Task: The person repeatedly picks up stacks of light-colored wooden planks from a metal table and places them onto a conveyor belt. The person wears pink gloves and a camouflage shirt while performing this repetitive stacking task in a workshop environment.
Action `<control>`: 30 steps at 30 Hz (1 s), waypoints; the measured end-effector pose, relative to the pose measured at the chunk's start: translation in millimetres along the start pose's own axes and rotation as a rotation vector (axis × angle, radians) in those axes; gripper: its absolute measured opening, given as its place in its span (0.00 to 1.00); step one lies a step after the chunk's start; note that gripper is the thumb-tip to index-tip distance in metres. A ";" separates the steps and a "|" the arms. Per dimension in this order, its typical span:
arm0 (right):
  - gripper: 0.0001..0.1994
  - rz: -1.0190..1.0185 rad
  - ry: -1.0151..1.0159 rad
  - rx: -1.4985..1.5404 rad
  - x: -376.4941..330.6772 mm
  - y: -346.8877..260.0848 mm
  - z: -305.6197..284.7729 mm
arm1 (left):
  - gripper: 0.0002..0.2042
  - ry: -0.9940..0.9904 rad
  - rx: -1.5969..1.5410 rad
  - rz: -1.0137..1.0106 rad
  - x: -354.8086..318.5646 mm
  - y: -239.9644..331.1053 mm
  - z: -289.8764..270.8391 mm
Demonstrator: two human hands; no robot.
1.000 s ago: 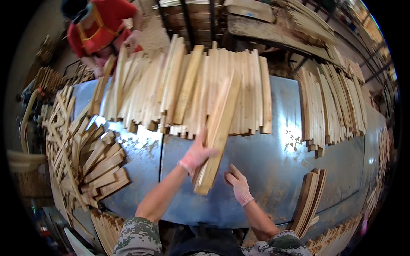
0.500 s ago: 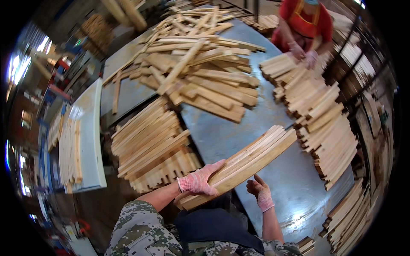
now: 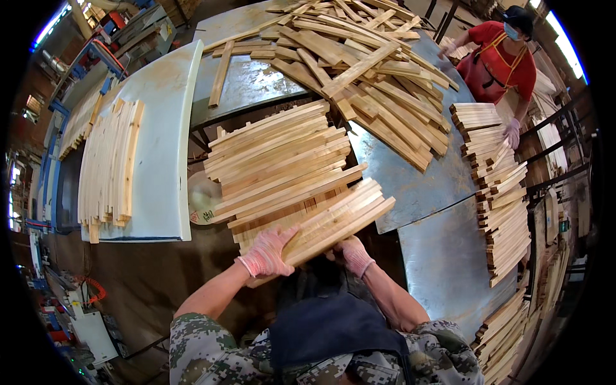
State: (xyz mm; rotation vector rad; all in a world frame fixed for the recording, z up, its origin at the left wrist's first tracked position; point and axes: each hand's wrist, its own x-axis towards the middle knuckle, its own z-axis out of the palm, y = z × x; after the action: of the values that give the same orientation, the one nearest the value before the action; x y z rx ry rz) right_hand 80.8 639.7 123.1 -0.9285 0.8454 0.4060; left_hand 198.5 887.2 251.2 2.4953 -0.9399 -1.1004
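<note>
A bundle of pale wooden strips (image 3: 343, 221) lies across both my hands, slanting up to the right. My left hand (image 3: 268, 252), in a pink-and-white work glove, is closed over its left end, thumb on top. Gloved as well, my right hand (image 3: 353, 255) grips the near edge around the middle; some of its fingers are hidden. Just beyond the bundle, and partly covered by it, rises a stack of wooden strips (image 3: 279, 157) laid side by side in layers. I cannot tell whether the bundle touches this stack.
Loose strips (image 3: 385, 90) heap on the metal table (image 3: 443, 256). Along its right side run more rows of strips (image 3: 504, 218). A co-worker in red (image 3: 500, 67) stands at the far right, one hand on those strips. Left is a pale board (image 3: 163, 141) bearing strips (image 3: 112, 167).
The bundle has moved left from above the metal table to the stack. My right hand, earlier apart from the wood, now grips the bundle. The co-worker's hands have moved apart.
</note>
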 end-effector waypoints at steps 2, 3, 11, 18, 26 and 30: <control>0.11 0.029 -0.017 -0.132 15.0 -12.4 18.2 | 0.61 0.138 0.140 -0.015 4.7 -24.0 7.8; 0.11 0.128 -0.020 -0.234 27.3 -15.8 17.6 | 0.61 0.130 0.192 -0.049 13.0 -28.5 3.5; 0.10 0.219 -0.021 -0.181 31.4 -8.5 42.1 | 0.60 0.282 0.296 -0.214 41.0 -60.1 70.4; 0.11 0.239 -0.157 0.035 50.3 10.9 30.1 | 0.56 0.331 0.421 -0.140 59.9 -68.3 72.3; 0.15 0.228 -0.386 0.134 68.5 32.5 9.4 | 0.63 0.306 0.434 -0.195 64.8 -44.0 76.1; 0.13 0.109 -0.156 -0.113 30.6 43.8 -23.0 | 0.62 0.350 0.331 -0.247 73.1 -16.5 74.2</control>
State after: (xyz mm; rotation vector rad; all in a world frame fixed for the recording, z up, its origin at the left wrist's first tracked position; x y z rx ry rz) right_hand 61.4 643.8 68.4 -0.9449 0.7379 0.6177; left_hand 188.7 854.0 151.6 3.0059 -0.7773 -0.5651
